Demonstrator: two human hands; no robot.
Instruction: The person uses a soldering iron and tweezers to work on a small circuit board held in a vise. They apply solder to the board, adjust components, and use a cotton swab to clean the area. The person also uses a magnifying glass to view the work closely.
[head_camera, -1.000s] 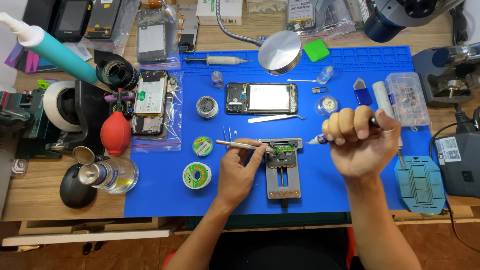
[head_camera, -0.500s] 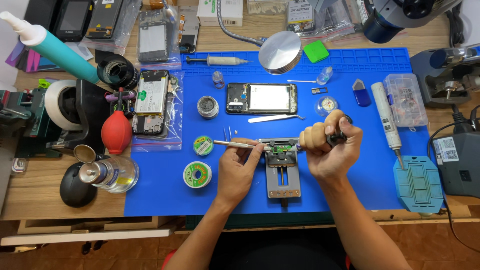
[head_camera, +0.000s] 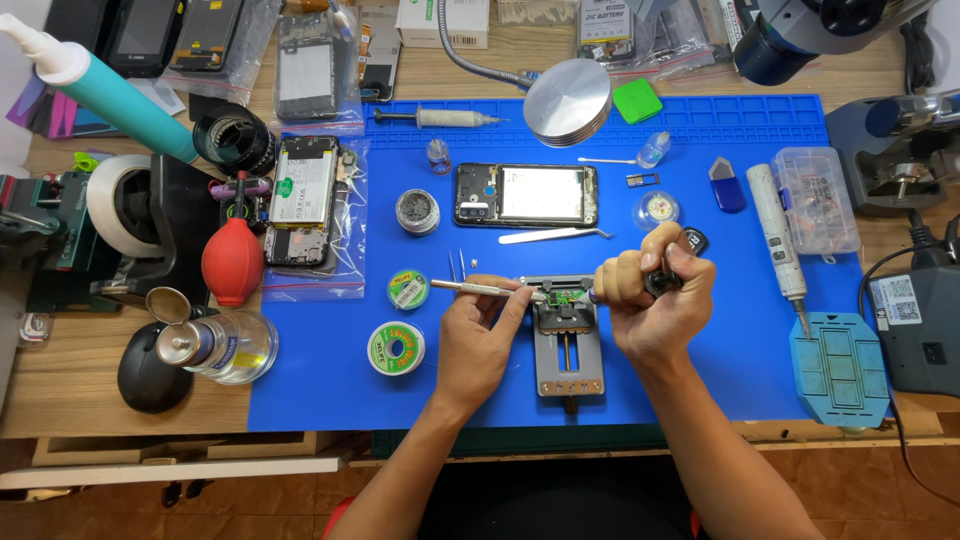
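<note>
My left hand (head_camera: 478, 338) pinches metal tweezers (head_camera: 470, 287) whose tips reach a small green circuit board (head_camera: 567, 297). That board is clamped at the top of a grey metal holder (head_camera: 566, 352) on the blue mat (head_camera: 330, 360). My right hand (head_camera: 655, 298) is fisted around a dark-handled soldering tool, its tip pointing left onto the board. Both hands rest on the mat beside the holder.
An opened phone (head_camera: 526, 195) lies behind the holder, with spare tweezers (head_camera: 556, 235), two solder spools (head_camera: 397, 347), a flux tin (head_camera: 417, 211), a white electric screwdriver (head_camera: 777, 235), a parts box (head_camera: 815, 199), a red blower (head_camera: 232, 262), a glass bottle (head_camera: 220, 345) and a lamp head (head_camera: 567, 103).
My right hand has moved left from the mat's right side to the clamped board, bringing the tool's tip onto it. My left hand and tweezers have stayed put.
</note>
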